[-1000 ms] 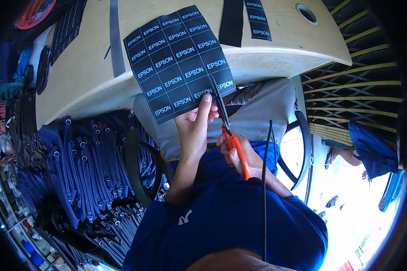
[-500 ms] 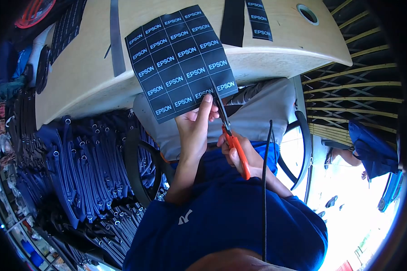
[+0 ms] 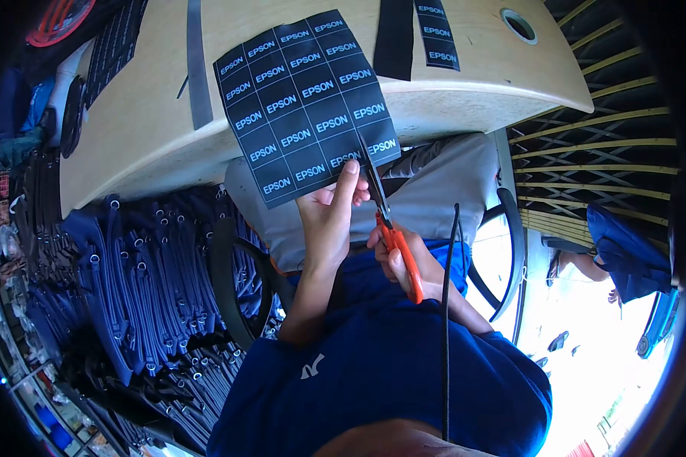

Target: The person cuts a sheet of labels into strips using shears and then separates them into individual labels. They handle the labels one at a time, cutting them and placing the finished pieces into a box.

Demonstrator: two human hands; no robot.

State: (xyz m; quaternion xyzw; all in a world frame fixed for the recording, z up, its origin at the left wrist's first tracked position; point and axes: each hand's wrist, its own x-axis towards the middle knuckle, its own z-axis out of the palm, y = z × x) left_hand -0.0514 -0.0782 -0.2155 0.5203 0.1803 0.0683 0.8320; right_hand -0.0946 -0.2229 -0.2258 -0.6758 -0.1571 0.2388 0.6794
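Observation:
A black sheet [image 3: 306, 107] printed with rows of white EPSON labels and thin grid lines is pinched at its lower edge by my left hand [image 3: 331, 198], thumb on top. My right hand [image 3: 410, 255] grips orange-handled scissors [image 3: 400, 255]. Their dark blades point up and away, lying at the sheet's lower right along the line between the last two label columns. How far the cut runs is hard to make out. The sheet is held above my lap, its far part over the table edge.
A pale wooden table [image 3: 282, 114] curves ahead, bearing a grey strip [image 3: 197, 68], a black strip [image 3: 394, 42] and a cut EPSON strip [image 3: 437, 34]. Bundles of blue straps [image 3: 152, 282] with metal rings hang at left. A folding metal gate [image 3: 587, 122] stands right; another person's hand [image 3: 614, 295] shows there.
The sheet has shifted very slightly to the right. The scissors have also moved slightly, with their blades still at the sheet's lower right.

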